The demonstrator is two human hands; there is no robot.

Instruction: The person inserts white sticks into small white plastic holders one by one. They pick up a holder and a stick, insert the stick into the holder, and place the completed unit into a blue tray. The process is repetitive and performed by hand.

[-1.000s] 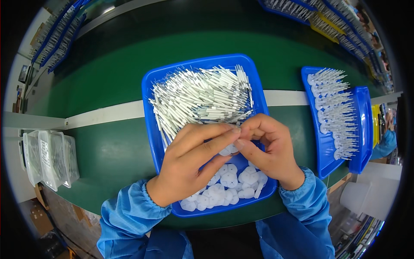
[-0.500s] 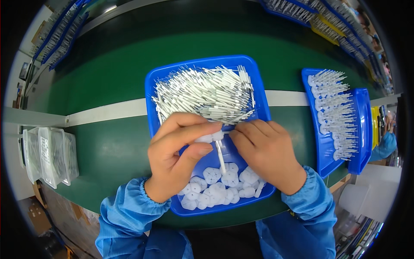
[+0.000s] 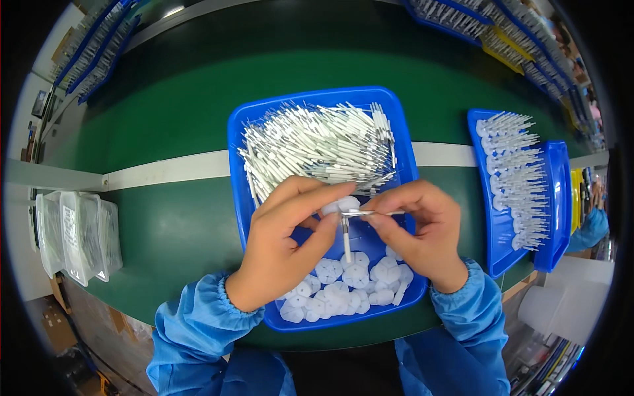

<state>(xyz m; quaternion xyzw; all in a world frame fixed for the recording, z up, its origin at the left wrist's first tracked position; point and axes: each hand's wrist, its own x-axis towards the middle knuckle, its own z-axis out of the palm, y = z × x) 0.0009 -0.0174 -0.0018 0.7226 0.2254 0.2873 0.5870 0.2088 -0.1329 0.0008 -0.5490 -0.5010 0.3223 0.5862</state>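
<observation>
Between thumb and fingers, my left hand [image 3: 281,244] pinches a white plastic disc [image 3: 338,206]. A thin white-and-metal rod [image 3: 347,244] sticks down from that disc. My right hand [image 3: 426,231] grips a second rod [image 3: 357,212] sideways, its inner end at the disc; whether it has entered a hole is hidden by the fingers. Both hands are over a blue tray [image 3: 236,171]. A dense heap of similar rods [image 3: 317,148] fills the tray's far part. Loose round white discs [image 3: 337,298] with small holes lie in its near part.
To the right, another blue tray [image 3: 505,254] holds discs fitted with rods, beside a further blue tray [image 3: 559,198]. Clear plastic containers [image 3: 82,237] stand at the left on the green table [image 3: 172,231]. Filled trays [image 3: 456,23] sit at the far corners. Another person's blue sleeve [image 3: 590,231] shows far right.
My right hand has turned from knuckles-up beside the rod heap to a pinch that shows a rod pointing at the disc. The left hand, still holding the disc, has shifted slightly right and down.
</observation>
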